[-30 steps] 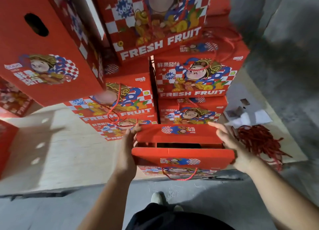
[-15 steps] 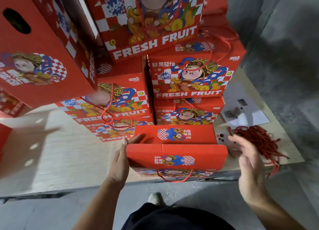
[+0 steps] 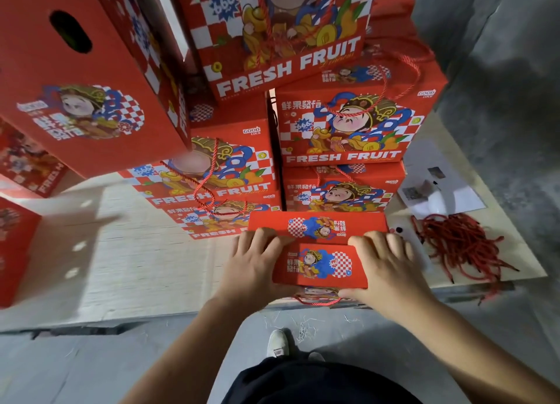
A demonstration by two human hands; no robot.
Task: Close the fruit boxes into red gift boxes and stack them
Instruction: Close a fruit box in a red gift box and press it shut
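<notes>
At lower centre of the frame, a red gift box (image 3: 318, 252) sits at the near edge of a wooden platform (image 3: 121, 267), its top flaps folded down. The left hand (image 3: 254, 267) and right hand (image 3: 385, 270) press flat on the flaps, fingers spread. Stacked gift boxes (image 3: 348, 124) fill the upper frame; red cords (image 3: 460, 246) lie at right.

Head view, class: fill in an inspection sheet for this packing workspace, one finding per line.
Surface: pale wooden platform, partly bare.
Job's things: red gift box at the near edge, flaps down; stacked boxes behind.
Clutter: red cord pile; white papers.
Grippers: left hand and right hand press flat on the flaps.
Cables: nothing seen.
Surroundings: grey concrete floor; a shoe.
</notes>
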